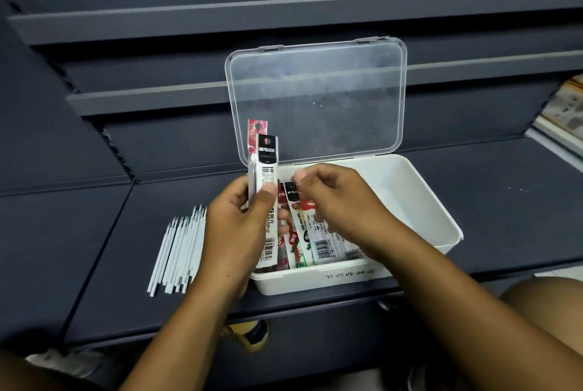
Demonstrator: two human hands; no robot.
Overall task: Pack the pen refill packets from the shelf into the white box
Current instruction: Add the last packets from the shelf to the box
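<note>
Dark grey shelf deck carries the white box, lid up. Left hand grips upright refill packets at its 9 o'clock edge; right hand curls over packed packets inside, grip unclear.

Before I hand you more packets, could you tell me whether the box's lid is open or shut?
Open: the clear lid stands upright behind the box, and packets show inside.
</note>
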